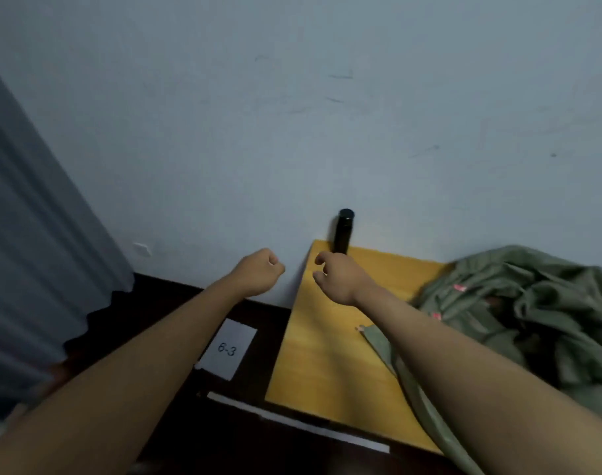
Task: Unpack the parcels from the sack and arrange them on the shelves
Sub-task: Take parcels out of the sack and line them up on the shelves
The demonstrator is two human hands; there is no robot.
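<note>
1. Two bare forearms reach out over a yellow wooden table (330, 354); a black cylinder (342, 233) stands upright at its far edge against the pale wall (292, 114).
2. Beside the table lies a paper label (228, 349) (marked "6-3").
3. Crumpled green woven sack (532, 303) lies right of the right hand (340, 275), whose fingers curl loosely, holding nothing; the left hand (258, 270) is a closed, empty fist.

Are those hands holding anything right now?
No. The left hand is closed in a fist on nothing, and the right hand hangs loosely curled above the yellow table, apart from the green sack.
</note>
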